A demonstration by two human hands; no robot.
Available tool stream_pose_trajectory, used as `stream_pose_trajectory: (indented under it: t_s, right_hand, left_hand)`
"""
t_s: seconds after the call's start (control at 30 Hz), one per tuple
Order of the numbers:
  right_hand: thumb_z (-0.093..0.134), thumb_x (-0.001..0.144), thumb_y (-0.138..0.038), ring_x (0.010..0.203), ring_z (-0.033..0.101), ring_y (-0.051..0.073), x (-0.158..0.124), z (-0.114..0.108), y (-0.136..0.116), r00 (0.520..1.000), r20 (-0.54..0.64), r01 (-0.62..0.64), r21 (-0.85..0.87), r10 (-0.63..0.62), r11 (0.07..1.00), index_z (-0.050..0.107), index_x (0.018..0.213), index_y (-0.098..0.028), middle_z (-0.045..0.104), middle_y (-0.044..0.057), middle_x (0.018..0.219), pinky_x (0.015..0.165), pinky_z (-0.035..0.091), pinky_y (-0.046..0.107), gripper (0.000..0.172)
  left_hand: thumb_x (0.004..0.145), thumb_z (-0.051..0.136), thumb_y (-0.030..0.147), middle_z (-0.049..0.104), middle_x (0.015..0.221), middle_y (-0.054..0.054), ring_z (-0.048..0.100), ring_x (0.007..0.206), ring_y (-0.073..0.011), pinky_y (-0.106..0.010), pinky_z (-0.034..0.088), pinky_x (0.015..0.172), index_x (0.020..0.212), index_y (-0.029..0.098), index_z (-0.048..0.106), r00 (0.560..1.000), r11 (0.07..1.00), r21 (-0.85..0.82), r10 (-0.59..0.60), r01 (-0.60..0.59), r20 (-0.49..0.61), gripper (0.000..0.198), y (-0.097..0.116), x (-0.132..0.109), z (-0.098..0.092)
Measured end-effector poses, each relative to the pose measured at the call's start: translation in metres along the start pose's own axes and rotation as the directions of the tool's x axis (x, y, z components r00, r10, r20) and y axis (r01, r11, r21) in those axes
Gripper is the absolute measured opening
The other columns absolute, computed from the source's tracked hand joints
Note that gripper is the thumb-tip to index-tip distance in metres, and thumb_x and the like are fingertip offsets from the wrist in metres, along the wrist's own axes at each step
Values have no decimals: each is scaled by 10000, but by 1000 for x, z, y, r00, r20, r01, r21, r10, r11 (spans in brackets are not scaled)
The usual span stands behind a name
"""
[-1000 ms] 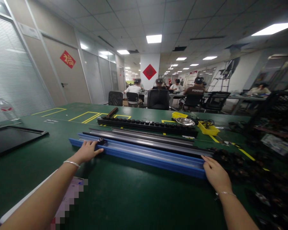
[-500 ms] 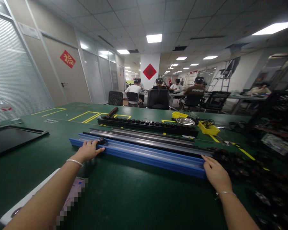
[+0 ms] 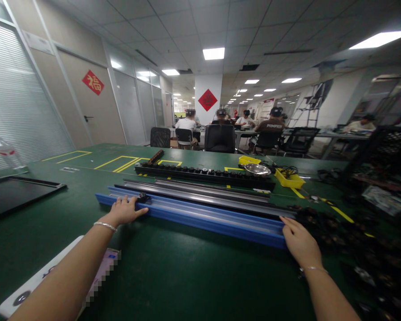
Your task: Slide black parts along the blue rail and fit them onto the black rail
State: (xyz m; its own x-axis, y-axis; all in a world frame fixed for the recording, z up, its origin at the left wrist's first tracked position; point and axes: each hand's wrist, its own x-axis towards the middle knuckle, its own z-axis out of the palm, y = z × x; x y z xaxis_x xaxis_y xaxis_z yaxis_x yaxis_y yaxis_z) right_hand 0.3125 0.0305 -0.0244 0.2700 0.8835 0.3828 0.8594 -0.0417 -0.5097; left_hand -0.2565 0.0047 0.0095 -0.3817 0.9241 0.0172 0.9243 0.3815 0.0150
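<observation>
Steadying the blue U-shaped channel [image 3: 200, 220] at both ends is judged to be the step in hand. The channel is laid lengthwise on the green worktable [image 3: 187, 276], open side up, with its right end set slightly nearer the wearer.

At the channel's left portion, the left hand [image 3: 123, 210] is laid across the near wall; its fingers are parted and bent, and its thumb is extended rightward along that wall. A small black fitting [image 3: 142, 198] is seen in the channel, just beside these fingers; whether it is gripped or merely touched cannot be told.

At the channel's right end, the right hand [image 3: 299, 238] is placed with its fingers close together and forward, fingertips set against the end. The thumb is hidden, so a closed grip cannot be confirmed.

Beyond the channel, black-and-silver rails [image 3: 200, 198] are laid roughly parallel, and farther off a long black bar [image 3: 187, 170] topped with knob-like parts is noted. To the channel's right, dark small parts [image 3: 381, 263] are heaped.

For any shift of the fitting, firm restraint would be required at the right end, with the fitting kept clear of the walls.
</observation>
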Motion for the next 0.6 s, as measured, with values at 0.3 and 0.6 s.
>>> stream_pose_trajectory:
  t_s: [0.3, 0.6]
  right_hand:
    - [364, 774, -336, 1080, 563, 225, -1, -5, -7, 999, 41, -33, -6, 34, 999, 689, 1049, -246, 593, 20, 1227, 919, 447, 350, 435]
    - [363, 779, -323, 1035, 586, 217, -5, -4, -11, 998, 1, -70, -36, 70, 997, 689, 1050, -265, 588, 1, 1235, 879, 469, 327, 428]
  left_hand:
    - [622, 393, 793, 267, 1429, -281, 193, 1327, -443, -527, 217, 1025, 1380, 72, 319, 999, 1000, 20, -6, 5, 52, 1049, 6, -3, -2]
    - [757, 272, 693, 282, 1432, -256, 143, 1343, -428, -522, 201, 1047, 1352, -28, 315, 990, 977, -171, -137, 129, -36, 936, 29, -4, 7]
